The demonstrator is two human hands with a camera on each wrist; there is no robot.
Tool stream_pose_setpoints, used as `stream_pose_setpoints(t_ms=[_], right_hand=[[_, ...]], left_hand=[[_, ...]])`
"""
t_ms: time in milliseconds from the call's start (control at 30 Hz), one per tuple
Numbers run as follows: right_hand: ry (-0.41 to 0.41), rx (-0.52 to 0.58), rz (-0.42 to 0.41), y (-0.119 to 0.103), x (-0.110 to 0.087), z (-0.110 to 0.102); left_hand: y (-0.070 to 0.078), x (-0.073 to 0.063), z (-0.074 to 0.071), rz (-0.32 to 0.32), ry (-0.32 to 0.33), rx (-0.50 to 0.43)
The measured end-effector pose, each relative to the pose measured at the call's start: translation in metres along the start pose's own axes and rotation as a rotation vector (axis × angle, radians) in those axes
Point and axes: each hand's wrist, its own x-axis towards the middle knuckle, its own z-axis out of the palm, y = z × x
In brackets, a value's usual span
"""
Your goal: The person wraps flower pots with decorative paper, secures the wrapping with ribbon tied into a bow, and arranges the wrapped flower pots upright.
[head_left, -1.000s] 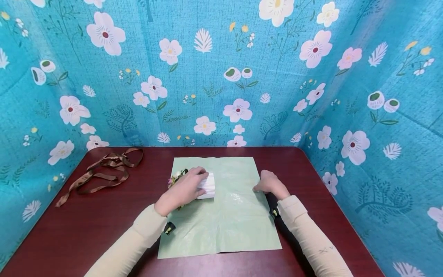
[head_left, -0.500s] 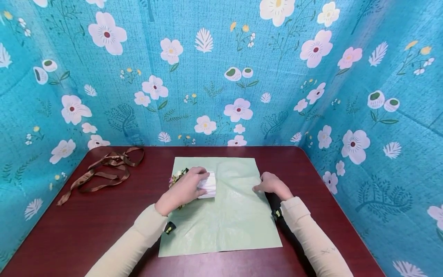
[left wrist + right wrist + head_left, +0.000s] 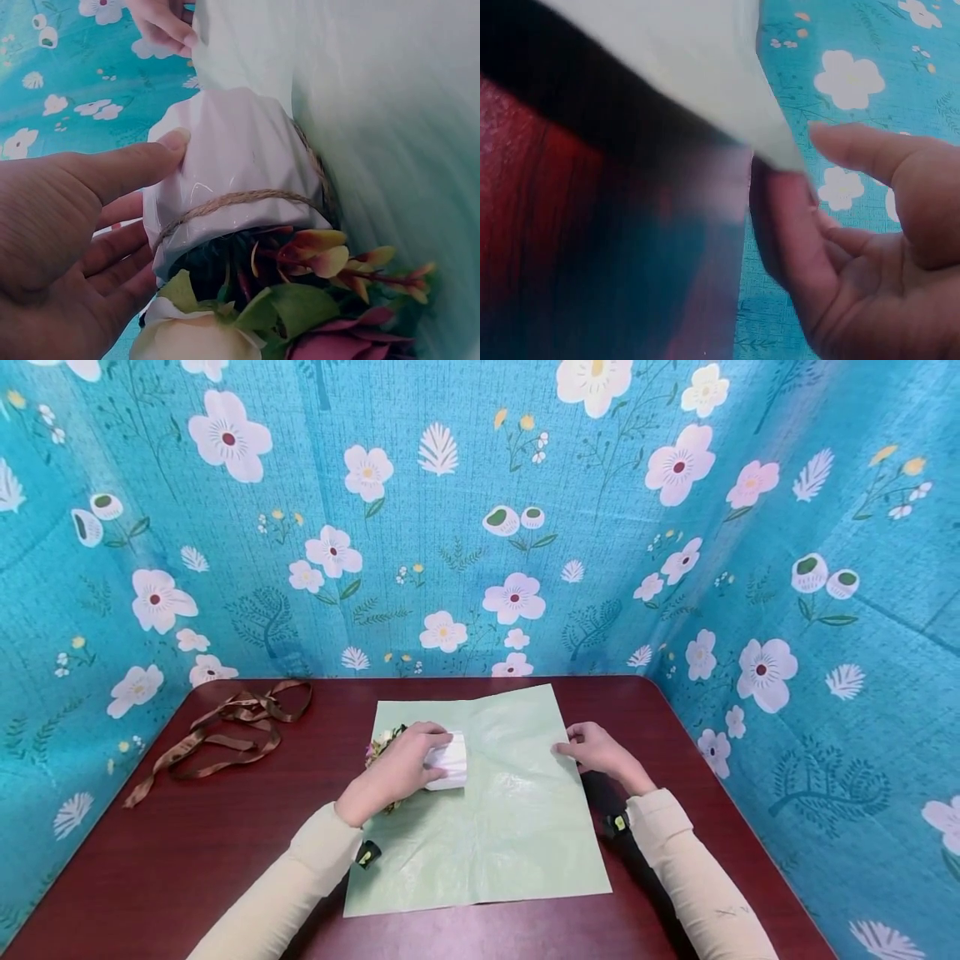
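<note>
A white pleated flower pot [image 3: 240,142] lies on its side on a pale green sheet of wrapping paper [image 3: 525,852]. Twine [image 3: 244,197] circles the pot near its mouth, and flowers with leaves [image 3: 199,339] stick out of it, facing left in the head view. My left hand [image 3: 401,768] holds the pot, thumb on one side and fingers round the other. At the sheet's right edge is my right hand [image 3: 600,752]. In the right wrist view its fingers [image 3: 799,232] are under the raised paper edge, while the thumb stands apart from the paper.
A loose brown ribbon [image 3: 240,722] lies in loops at the back left of the dark red table [image 3: 187,860]. Floral blue cloth [image 3: 450,543] hangs behind and on both sides. Dark straps are on both wrists.
The paper's far right corner has risen, and its right part, wrinkled half a second ago, now slopes upward. My right hand has shifted slightly right and away from me. The left hand stays on the pot.
</note>
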Motion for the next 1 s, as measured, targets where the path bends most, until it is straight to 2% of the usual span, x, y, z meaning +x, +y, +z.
stream_pose_setpoints(t_ms=[233, 500, 800, 1000], right_hand=[[-0.079, 0.143, -0.091, -0.003, -0.01, -0.007], [-0.159, 0.177, -0.165, -0.017, -0.018, -0.012], [-0.171, 0.165, -0.204, -0.04, -0.033, -0.005], [-0.107, 0.127, -0.229, -0.051, -0.036, -0.002]], left_hand=[[0.002, -0.001, 0.002, -0.033, 0.039, -0.034], [0.001, -0.001, 0.003, -0.02, 0.048, -0.035], [0.001, -0.001, 0.003, -0.018, 0.049, -0.04], [0.002, -0.001, 0.003, -0.024, 0.066, -0.032]])
